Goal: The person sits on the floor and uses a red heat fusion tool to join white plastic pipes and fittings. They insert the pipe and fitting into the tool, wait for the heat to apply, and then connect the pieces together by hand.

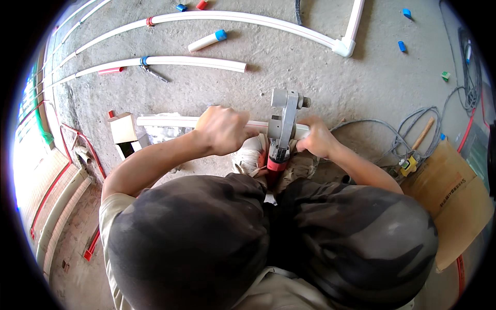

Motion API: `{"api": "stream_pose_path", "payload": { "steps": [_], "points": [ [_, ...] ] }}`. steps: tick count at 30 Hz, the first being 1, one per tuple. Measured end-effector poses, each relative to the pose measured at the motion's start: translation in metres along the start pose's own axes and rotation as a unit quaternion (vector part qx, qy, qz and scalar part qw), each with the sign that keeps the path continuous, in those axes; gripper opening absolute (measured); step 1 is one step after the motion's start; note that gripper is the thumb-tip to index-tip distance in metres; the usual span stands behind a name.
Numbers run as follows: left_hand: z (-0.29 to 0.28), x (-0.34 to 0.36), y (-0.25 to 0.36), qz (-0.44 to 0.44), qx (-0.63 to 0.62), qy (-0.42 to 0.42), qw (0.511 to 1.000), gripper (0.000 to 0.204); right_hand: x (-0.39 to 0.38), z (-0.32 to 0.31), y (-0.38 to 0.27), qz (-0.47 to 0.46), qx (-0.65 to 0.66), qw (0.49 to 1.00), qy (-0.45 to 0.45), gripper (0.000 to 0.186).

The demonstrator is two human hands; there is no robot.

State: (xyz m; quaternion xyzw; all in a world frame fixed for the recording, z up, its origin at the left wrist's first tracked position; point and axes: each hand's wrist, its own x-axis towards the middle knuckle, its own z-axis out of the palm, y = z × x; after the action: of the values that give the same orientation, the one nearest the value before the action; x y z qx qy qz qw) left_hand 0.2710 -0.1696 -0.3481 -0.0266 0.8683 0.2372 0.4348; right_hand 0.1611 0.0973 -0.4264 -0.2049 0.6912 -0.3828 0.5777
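Note:
A pipe fusion welder point(287, 121) stands between my shoes, its red handle pointing toward me and its flat metal heating plate upright. My left hand point(223, 129), slightly blurred, is closed round a white plastic pipe point(165, 122). The pipe's right end meets the left side of the heating plate. On the plate's other side my right hand point(316, 138) grips a short white pipe fitting point(301, 131), mostly hidden by the fingers. A larger grey cylindrical die point(279, 97) sits at the plate's far end, with a smaller one opposite it.
Long white pipes point(206, 60) run along the floor at the far left, one ending in an elbow point(343, 47). A capped pipe piece point(205, 42) lies nearby. An open small box point(124, 129) is left; coiled grey cable point(413, 129) and cardboard point(454, 196) are right.

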Motion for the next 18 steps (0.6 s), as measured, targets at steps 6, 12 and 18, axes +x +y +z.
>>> {"api": "stream_pose_path", "payload": {
  "steps": [6, 12, 18],
  "points": [
    [-0.005, 0.007, 0.0, -0.015, -0.007, -0.022, 1.0, 0.048, 0.005, 0.007, 0.018, 0.059, 0.154, 0.986, -0.003, 0.03],
    [-0.012, 0.011, -0.004, -0.027, -0.041, -0.071, 0.996, 0.05, 0.007, -0.001, 0.01, 0.094, 0.132, 0.984, -0.067, 0.05],
    [-0.007, 0.013, -0.009, 0.028, -0.028, -0.033, 0.999, 0.026, 0.006, -0.003, 0.0, 0.059, 0.09, 0.993, -0.054, 0.037]
  ]
}}
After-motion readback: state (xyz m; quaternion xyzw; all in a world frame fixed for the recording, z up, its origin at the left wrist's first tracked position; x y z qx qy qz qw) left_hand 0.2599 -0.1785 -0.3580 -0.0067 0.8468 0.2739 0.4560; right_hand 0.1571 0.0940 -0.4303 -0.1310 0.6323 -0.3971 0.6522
